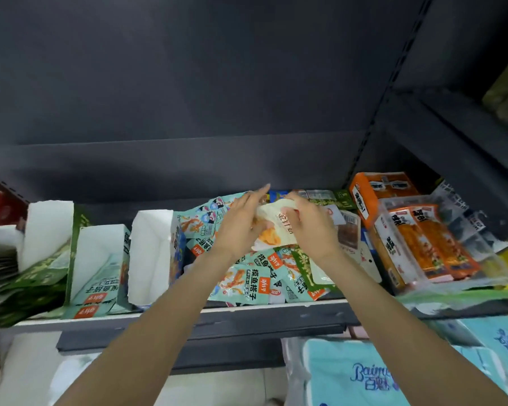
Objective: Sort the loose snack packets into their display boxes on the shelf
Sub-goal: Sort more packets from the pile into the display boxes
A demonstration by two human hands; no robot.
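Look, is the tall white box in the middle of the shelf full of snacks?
No, the white box stands open and looks empty inside, while teal packets lie loose in a heap beside it.

A dark grey metal shelf (247, 317) carries open white cardboard display boxes (150, 253) at left and centre. A loose heap of mint-green snack packets (247, 276) lies beside them, and a clear plastic tray of orange packets (428, 238) sits at right.
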